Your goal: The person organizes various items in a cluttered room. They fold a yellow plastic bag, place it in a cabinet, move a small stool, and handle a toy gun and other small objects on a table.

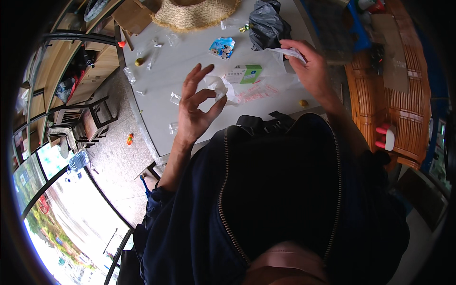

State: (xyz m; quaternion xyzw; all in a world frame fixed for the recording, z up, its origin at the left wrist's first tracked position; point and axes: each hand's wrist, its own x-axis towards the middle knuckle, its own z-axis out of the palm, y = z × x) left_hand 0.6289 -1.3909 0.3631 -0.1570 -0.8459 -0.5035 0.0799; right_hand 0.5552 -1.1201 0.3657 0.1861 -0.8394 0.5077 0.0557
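Observation:
My left hand [194, 110] is over the table, thumb and index finger pinching a crumpled piece of thin whitish plastic [221, 93]. Its other fingers are spread. Further right, my right hand [309, 69] grips a folded white strip [291, 52] between thumb and fingers; whether it is paper or film I cannot tell. Between the hands lies a clear plastic bag [258, 92] with red print. A green and white medicine box [245, 74] rests at that bag. Whether both held pieces belong to the bag is unclear.
Beyond the hands are a blue cartoon packet [222, 48], a black plastic bag [268, 25] and a straw hat [194, 16]. Small round fruits [139, 62] and clear wrappers [153, 58] are scattered on the grey table [156, 107]. A wooden bench [392, 92] stands at right.

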